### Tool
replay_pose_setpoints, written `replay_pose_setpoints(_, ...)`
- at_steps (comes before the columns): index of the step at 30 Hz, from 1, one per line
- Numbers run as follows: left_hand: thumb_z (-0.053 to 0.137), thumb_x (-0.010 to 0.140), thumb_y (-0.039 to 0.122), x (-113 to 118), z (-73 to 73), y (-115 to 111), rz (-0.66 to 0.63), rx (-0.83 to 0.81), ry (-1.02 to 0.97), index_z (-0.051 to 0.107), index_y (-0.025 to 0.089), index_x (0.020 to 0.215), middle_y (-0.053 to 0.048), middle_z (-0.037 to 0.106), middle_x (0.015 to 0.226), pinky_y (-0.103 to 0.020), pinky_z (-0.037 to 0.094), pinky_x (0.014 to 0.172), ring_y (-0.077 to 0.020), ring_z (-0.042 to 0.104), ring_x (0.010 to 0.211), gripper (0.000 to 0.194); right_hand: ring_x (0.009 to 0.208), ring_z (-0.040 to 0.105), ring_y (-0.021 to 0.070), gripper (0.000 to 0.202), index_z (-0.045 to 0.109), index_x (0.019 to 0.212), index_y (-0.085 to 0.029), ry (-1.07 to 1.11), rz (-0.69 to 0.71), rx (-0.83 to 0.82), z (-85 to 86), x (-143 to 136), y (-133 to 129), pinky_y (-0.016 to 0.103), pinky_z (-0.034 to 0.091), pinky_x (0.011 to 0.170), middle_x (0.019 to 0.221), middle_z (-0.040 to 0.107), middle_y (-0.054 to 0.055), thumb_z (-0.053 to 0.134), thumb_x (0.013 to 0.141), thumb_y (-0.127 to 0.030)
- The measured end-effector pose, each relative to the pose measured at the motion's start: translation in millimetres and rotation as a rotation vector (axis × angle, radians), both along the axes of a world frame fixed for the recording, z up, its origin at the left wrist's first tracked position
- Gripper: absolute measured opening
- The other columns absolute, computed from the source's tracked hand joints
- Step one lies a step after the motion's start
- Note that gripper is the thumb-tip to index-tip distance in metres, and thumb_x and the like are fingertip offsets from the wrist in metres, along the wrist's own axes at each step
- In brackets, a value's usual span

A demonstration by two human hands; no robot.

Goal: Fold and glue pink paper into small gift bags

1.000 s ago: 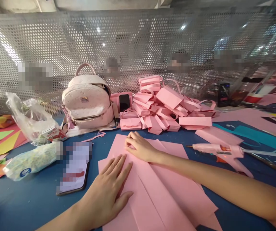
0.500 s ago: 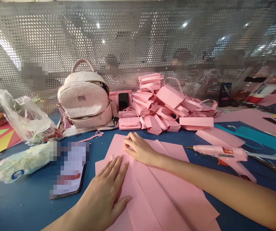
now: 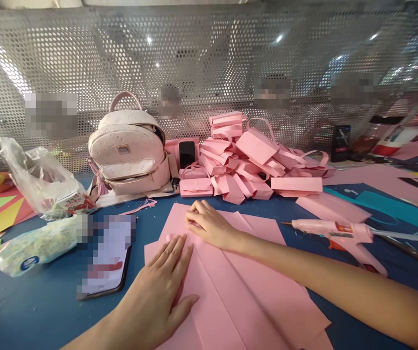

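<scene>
Several sheets of pink paper (image 3: 209, 291) lie overlapped on the blue table, the upper one with long creases running toward me. My left hand (image 3: 165, 282) rests flat on the paper's left part, fingers stretched out and thumb apart. My right hand (image 3: 209, 223) is closed, its fingers curled on the far part of the paper; whatever lies inside the curl is hidden. To the right of my right forearm lies a pink glue gun (image 3: 336, 233), its tip pointing left.
A heap of folded pink paper bags (image 3: 241, 155) stands behind the sheets, beside a pale backpack (image 3: 132, 150). On the left lie a phone (image 3: 109, 262), a tissue pack (image 3: 41, 243) and a plastic bag (image 3: 37, 175). Perforated metal panel (image 3: 209, 48) closes off the back.
</scene>
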State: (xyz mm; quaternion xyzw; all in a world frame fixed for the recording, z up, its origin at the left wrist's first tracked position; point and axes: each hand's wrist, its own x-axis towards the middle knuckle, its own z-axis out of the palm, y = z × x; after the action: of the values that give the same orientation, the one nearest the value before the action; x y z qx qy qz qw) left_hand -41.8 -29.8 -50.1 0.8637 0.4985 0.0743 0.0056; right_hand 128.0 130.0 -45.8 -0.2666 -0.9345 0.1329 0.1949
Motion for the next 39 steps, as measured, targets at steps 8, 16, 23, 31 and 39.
replay_pose_setpoints(8, 0.045, 0.100, 0.048, -1.5, -0.6, 0.6, -0.012, -0.006, -0.016, 0.001, 0.016, 0.160, -0.021, 0.014, 0.162, -0.056, 0.034, 0.116, -0.0366, 0.016, 0.149, 0.081, 0.095, 0.048, 0.0212, 0.009, 0.059, 0.085, -0.021, -0.005, 0.004, 0.003, -2.2, -0.1, 0.6, 0.036, 0.043, 0.087, 0.099, 0.054, 0.005, 0.058, 0.094, -0.022)
replay_pose_setpoints(16, 0.044, 0.100, 0.048, -1.7, 0.8, 2.5, -0.028, -0.019, -0.021, 0.001, 0.016, 0.160, -0.020, 0.016, 0.162, -0.055, 0.033, 0.117, -0.0353, 0.017, 0.149, 0.080, 0.095, 0.048, 0.0213, 0.009, 0.059, 0.085, -0.021, -0.017, 0.000, 0.015, -1.1, -0.3, 0.1, 0.035, 0.044, 0.087, 0.100, 0.055, 0.005, 0.060, 0.093, -0.022)
replay_pose_setpoints(23, 0.048, 0.099, 0.043, -1.9, 3.4, 1.5, -0.032, -0.033, -0.005, 0.014, 0.028, 0.159, -0.015, 0.008, 0.165, -0.059, 0.031, 0.116, -0.0378, 0.014, 0.149, 0.070, 0.094, 0.047, 0.0225, 0.007, 0.057, 0.088, -0.020, -0.043, -0.012, 0.060, -1.5, -1.0, -2.6, 0.036, 0.043, 0.084, 0.101, 0.055, 0.006, 0.061, 0.093, -0.023)
replay_pose_setpoints(31, 0.044, 0.100, 0.036, 9.0, 7.3, -2.0, -0.267, -0.114, -0.005, 0.014, 0.024, 0.159, -0.014, 0.012, 0.164, -0.056, 0.028, 0.118, -0.0326, 0.016, 0.150, 0.067, 0.092, 0.047, 0.0234, 0.008, 0.056, 0.088, -0.019, -0.067, -0.031, 0.115, -3.0, -0.7, -4.2, 0.037, 0.043, 0.082, 0.101, 0.055, 0.008, 0.060, 0.093, -0.024)
replay_pose_setpoints(39, 0.042, 0.101, 0.039, 21.5, 13.5, -10.6, -0.378, -0.175, 0.001, 0.019, 0.025, 0.158, -0.011, 0.010, 0.164, -0.054, 0.027, 0.118, -0.0306, 0.016, 0.150, 0.064, 0.099, 0.050, 0.0239, 0.010, 0.055, 0.098, -0.018, -0.040, -0.044, 0.111, 3.2, 0.2, -7.4, 0.036, 0.044, 0.086, 0.107, 0.056, 0.009, 0.061, 0.093, -0.023)
